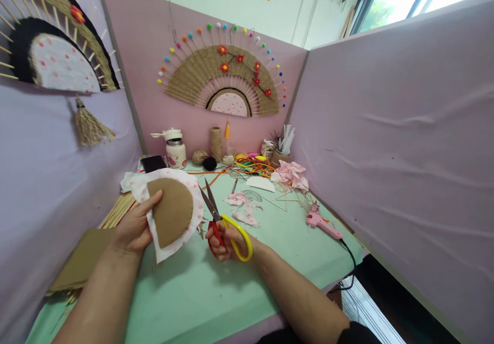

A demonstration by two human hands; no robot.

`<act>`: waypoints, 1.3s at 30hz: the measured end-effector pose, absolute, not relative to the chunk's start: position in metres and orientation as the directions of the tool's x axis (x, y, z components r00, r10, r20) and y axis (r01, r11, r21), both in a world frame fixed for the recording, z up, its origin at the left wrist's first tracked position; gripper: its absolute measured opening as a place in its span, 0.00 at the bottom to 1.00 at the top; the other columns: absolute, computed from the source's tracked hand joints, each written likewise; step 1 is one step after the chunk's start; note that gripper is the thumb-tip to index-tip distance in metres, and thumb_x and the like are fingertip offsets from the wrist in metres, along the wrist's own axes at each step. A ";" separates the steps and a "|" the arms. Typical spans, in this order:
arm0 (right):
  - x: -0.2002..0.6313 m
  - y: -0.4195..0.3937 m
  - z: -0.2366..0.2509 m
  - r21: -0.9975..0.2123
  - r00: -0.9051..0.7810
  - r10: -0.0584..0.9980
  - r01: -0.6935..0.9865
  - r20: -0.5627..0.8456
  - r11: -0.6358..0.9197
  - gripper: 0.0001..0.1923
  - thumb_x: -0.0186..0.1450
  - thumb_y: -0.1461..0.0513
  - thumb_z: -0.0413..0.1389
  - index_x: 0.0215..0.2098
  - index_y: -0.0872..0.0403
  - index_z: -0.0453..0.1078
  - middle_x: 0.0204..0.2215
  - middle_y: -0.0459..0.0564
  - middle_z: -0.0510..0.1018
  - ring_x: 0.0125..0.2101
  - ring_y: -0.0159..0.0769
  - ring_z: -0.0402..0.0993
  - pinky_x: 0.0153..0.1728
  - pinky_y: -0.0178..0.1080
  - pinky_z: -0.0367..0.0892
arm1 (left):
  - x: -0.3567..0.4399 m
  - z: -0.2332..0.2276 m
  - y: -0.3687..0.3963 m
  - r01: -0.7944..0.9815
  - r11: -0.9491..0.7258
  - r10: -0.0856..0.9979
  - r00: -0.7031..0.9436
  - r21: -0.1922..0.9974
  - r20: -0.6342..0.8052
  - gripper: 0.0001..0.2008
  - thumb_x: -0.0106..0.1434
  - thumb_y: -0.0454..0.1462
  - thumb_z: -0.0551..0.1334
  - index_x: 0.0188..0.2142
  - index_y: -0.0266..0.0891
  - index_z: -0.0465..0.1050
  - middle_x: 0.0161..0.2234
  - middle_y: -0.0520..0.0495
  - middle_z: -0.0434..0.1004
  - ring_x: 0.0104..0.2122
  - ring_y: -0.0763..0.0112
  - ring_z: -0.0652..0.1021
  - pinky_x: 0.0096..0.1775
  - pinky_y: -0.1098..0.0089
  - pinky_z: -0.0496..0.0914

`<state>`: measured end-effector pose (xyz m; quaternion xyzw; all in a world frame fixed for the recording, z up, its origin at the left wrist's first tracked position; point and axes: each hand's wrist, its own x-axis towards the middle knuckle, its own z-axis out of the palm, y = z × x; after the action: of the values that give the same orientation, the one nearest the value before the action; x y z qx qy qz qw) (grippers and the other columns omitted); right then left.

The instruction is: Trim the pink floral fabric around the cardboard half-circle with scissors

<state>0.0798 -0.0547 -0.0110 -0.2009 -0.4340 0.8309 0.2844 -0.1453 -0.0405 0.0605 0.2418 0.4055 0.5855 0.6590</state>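
My left hand (136, 225) grips a half-round piece of brown cardboard (172, 213) by its straight edge, thumb on the front face. Behind the cardboard lies white fabric with pink spots (196, 197), its margin showing past the edge all round. My right hand (224, 241) holds scissors (211, 202) with one red and one yellow handle. Their blades are parted and point up, close to the fabric's right edge; I cannot tell whether they touch it.
Pink fabric scraps (247, 213), a white half-round piece (261, 183) and thin sticks lie mid-table. A pink glue gun (322, 223) with a black cord rests at right. Brown cardboard (83, 259) lies at left. A jar (176, 151) and twine spool (216, 144) stand behind; a decorated fan (227, 79) hangs above.
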 end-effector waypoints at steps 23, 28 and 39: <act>0.094 -0.069 -0.006 -0.995 -0.616 0.786 0.028 0.057 0.094 0.34 0.55 0.34 0.46 0.39 0.54 0.60 0.21 0.40 0.60 0.18 0.27 0.55 0.20 0.34 0.57 | -0.153 0.045 -0.042 -0.491 0.232 0.971 0.171 0.840 -0.169 0.17 0.55 0.30 0.63 0.46 0.31 0.74 0.36 0.37 0.81 0.37 0.56 0.81 0.44 0.58 0.75; 0.096 -0.071 -0.003 -0.993 -0.601 0.798 0.065 0.040 0.098 0.31 0.57 0.36 0.46 0.38 0.54 0.60 0.21 0.41 0.61 0.18 0.27 0.55 0.20 0.34 0.56 | -0.153 0.042 -0.043 -0.458 0.247 0.962 0.221 0.854 -0.160 0.17 0.54 0.29 0.63 0.45 0.30 0.74 0.35 0.37 0.82 0.37 0.56 0.81 0.43 0.60 0.75; 0.099 -0.072 -0.005 -0.996 -0.621 0.784 0.062 0.017 0.070 0.32 0.56 0.35 0.46 0.39 0.54 0.61 0.21 0.40 0.60 0.18 0.26 0.54 0.19 0.33 0.55 | -0.158 0.040 -0.043 -0.442 0.275 0.945 0.288 0.854 -0.156 0.18 0.55 0.31 0.64 0.46 0.31 0.74 0.35 0.37 0.82 0.39 0.55 0.80 0.46 0.57 0.72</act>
<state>0.0989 -0.0723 -0.0051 -0.3166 -0.6678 0.6038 0.2986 -0.1585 -0.0428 0.0396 0.3590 0.3502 0.4832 0.7176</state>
